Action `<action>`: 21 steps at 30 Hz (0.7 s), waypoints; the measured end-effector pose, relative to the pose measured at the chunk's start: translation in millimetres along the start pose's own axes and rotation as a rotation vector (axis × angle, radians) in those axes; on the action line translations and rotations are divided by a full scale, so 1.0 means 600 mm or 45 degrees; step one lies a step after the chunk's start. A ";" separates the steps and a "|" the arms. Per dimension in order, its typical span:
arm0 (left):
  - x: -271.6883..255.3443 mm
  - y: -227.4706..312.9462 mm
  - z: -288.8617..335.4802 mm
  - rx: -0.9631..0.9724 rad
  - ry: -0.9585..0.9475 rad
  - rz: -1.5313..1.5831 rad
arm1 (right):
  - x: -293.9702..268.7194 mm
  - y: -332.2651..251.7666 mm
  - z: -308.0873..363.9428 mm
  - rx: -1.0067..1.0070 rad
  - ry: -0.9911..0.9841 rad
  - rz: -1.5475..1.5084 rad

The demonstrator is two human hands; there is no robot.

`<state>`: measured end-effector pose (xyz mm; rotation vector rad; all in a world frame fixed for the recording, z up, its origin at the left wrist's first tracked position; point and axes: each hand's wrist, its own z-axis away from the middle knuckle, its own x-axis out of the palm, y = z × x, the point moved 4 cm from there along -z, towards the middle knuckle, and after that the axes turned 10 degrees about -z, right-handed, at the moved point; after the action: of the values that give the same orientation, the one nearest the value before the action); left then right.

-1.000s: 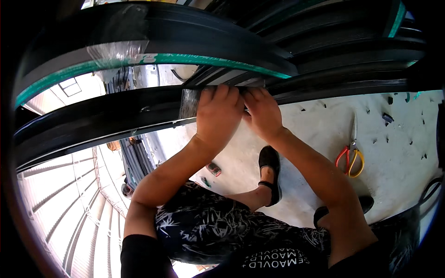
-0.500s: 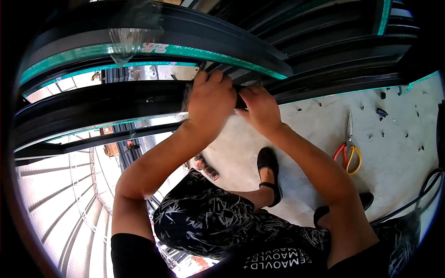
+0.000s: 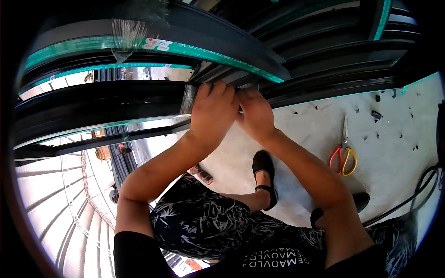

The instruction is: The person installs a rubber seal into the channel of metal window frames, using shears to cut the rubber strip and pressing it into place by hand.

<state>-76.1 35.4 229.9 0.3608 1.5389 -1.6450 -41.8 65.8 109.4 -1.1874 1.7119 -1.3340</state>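
My left hand (image 3: 214, 111) is curled over a long black metal frame bar (image 3: 102, 99), its fingers bent across the top edge. Beside it, touching or nearly so, my right hand (image 3: 256, 113) closes over the same bar, with the fingertips hidden behind. A band of clear tape (image 3: 187, 99) wraps the bar just left of my left hand. Whether a piece of tape lies under my fingers I cannot tell.
Another black frame with a green film strip (image 3: 199, 54) and clear wrap (image 3: 127, 39) lies just beyond. On the pale floor rest scissors with red and yellow handles (image 3: 344, 155), black scraps (image 3: 376, 114), a red-and-black object (image 3: 201, 174) and a black cable (image 3: 412, 199).
My right hand has shifted left against my left hand. The fingers of my left hand have curled lower on the bar, and more of the clear tape band shows.
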 end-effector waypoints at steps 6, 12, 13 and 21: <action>0.005 -0.006 0.007 -0.051 0.088 0.094 | 0.004 -0.015 0.008 -0.091 0.144 0.036; 0.002 -0.006 0.021 -0.041 0.100 0.049 | 0.003 -0.005 -0.004 -0.041 0.095 -0.050; -0.004 -0.006 0.025 -0.023 0.114 0.021 | 0.002 -0.002 -0.006 -0.023 0.054 -0.040; 0.013 -0.011 0.051 0.289 0.160 -0.240 | -0.008 -0.014 -0.009 -0.003 0.023 -0.029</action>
<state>-75.9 3.5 235.5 0.4587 1.5185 -1.9857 -42.7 71.8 118.8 -1.2028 1.7179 -1.3601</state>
